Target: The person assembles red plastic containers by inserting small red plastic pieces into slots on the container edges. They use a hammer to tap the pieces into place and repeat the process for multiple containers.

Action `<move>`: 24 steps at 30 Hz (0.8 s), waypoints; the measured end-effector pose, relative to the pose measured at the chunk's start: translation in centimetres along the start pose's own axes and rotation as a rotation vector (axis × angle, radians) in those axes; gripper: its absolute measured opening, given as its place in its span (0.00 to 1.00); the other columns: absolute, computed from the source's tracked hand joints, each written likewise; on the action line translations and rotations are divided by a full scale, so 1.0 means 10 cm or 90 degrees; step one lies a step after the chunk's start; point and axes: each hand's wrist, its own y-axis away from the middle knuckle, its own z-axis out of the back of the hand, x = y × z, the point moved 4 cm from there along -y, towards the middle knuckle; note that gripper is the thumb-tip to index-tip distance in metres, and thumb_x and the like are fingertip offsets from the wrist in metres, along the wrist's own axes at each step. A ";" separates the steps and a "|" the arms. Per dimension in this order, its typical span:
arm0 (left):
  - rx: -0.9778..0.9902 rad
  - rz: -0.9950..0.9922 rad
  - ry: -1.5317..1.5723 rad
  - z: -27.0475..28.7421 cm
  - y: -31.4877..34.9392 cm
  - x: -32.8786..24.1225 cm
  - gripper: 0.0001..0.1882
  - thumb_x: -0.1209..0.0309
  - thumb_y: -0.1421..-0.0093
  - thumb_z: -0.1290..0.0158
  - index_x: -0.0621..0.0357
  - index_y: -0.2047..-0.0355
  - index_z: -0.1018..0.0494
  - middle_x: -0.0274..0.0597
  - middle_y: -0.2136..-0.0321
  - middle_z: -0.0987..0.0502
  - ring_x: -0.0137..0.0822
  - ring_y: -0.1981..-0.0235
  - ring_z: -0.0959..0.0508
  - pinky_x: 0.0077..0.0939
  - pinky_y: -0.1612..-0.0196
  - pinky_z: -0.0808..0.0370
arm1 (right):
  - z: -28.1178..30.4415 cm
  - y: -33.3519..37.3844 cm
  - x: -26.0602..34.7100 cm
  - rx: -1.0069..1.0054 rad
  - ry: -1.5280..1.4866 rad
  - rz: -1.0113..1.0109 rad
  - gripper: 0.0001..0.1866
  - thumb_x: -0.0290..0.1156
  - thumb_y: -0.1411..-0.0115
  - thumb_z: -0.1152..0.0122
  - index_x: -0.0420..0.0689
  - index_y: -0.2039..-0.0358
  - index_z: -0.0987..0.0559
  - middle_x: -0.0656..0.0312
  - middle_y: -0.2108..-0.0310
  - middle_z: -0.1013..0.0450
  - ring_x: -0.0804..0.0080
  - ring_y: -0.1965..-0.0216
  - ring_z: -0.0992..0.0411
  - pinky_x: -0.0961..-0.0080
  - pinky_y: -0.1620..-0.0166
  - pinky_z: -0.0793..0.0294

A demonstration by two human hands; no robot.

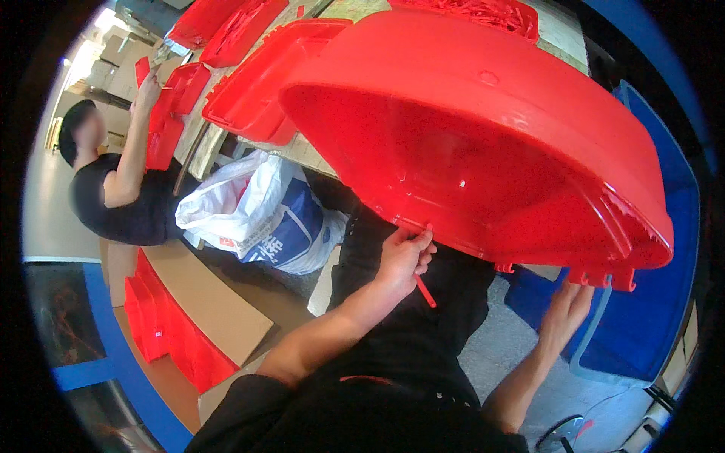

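Observation:
A large, glossy red plastic shell (476, 143), like a deep curved cover with small hinge tabs along its lower edge, is tilted in front of me with its hollow toward me. My left hand (406, 257) is closed in a pinch at the shell's near rim. From under its fingers sticks a thin red plastic stick (426, 291), pointing down. My right hand (565, 308) grips the rim at the lower right, beside the hinge tabs; its fingertips are hidden behind the shell.
Red trays (264, 83) sit on the workbench (310, 155); a bin of thin red pieces (483, 13) stands behind the shell. A white-and-blue bag (264, 215), a cardboard box (204, 287) with red parts and a blue crate (642, 317) surround me. A co-worker (113, 181) holds a red part at left.

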 end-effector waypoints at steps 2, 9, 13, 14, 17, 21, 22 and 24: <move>0.011 0.002 0.000 0.00 0.00 0.00 0.07 0.69 0.37 0.41 0.54 0.63 0.28 0.36 0.78 0.27 0.24 0.82 0.34 0.17 0.82 0.43 | 0.32 0.38 0.19 0.101 -0.174 -0.086 0.15 0.34 0.32 0.49 0.39 0.51 0.26 0.62 0.70 0.27 0.76 0.72 0.30 0.82 0.72 0.34; 0.004 0.006 -0.008 -0.01 0.02 0.01 0.06 0.69 0.37 0.42 0.54 0.62 0.27 0.36 0.77 0.27 0.24 0.82 0.34 0.18 0.82 0.43 | -0.38 1.10 0.62 0.493 0.023 0.004 0.19 0.24 0.37 0.46 0.37 0.46 0.34 0.33 0.64 0.25 0.32 0.66 0.25 0.50 0.66 0.22; -0.010 -0.004 -0.013 -0.03 0.03 0.01 0.05 0.72 0.37 0.44 0.54 0.61 0.28 0.37 0.75 0.27 0.24 0.82 0.36 0.18 0.81 0.45 | -0.92 0.82 0.74 0.531 0.066 0.089 0.22 0.25 0.37 0.46 0.38 0.44 0.38 0.32 0.66 0.26 0.30 0.68 0.26 0.43 0.67 0.24; -0.012 0.001 -0.013 -0.03 0.03 0.01 0.06 0.72 0.37 0.44 0.54 0.61 0.28 0.38 0.75 0.27 0.24 0.82 0.36 0.17 0.81 0.45 | -0.98 0.78 0.77 0.532 0.068 0.137 0.21 0.25 0.37 0.46 0.38 0.45 0.38 0.32 0.66 0.26 0.30 0.68 0.27 0.43 0.68 0.24; -0.004 -0.003 0.002 -0.04 0.04 0.01 0.06 0.72 0.37 0.44 0.54 0.60 0.28 0.38 0.75 0.27 0.24 0.82 0.35 0.17 0.82 0.44 | -1.07 0.75 0.76 0.580 0.124 0.117 0.18 0.25 0.37 0.46 0.39 0.48 0.37 0.31 0.67 0.26 0.30 0.70 0.27 0.43 0.69 0.25; -0.012 -0.002 0.008 -0.05 0.04 0.00 0.06 0.71 0.37 0.44 0.54 0.60 0.28 0.37 0.75 0.27 0.25 0.82 0.34 0.17 0.82 0.44 | -1.04 0.67 0.89 0.616 0.144 0.087 0.18 0.25 0.37 0.46 0.39 0.49 0.37 0.31 0.68 0.26 0.31 0.70 0.26 0.42 0.69 0.25; -0.017 0.006 0.004 -0.05 0.04 0.01 0.06 0.71 0.37 0.44 0.54 0.60 0.28 0.37 0.76 0.27 0.25 0.82 0.33 0.17 0.83 0.45 | -1.02 0.64 0.95 0.620 0.149 0.096 0.18 0.25 0.37 0.46 0.39 0.49 0.37 0.32 0.68 0.26 0.31 0.70 0.26 0.42 0.69 0.25; -0.030 0.004 -0.006 -0.05 0.04 0.00 0.06 0.71 0.37 0.44 0.53 0.61 0.28 0.37 0.76 0.27 0.25 0.82 0.33 0.17 0.83 0.45 | -0.90 0.55 1.11 0.593 0.128 0.113 0.17 0.25 0.37 0.46 0.39 0.50 0.37 0.32 0.69 0.26 0.32 0.70 0.25 0.43 0.70 0.25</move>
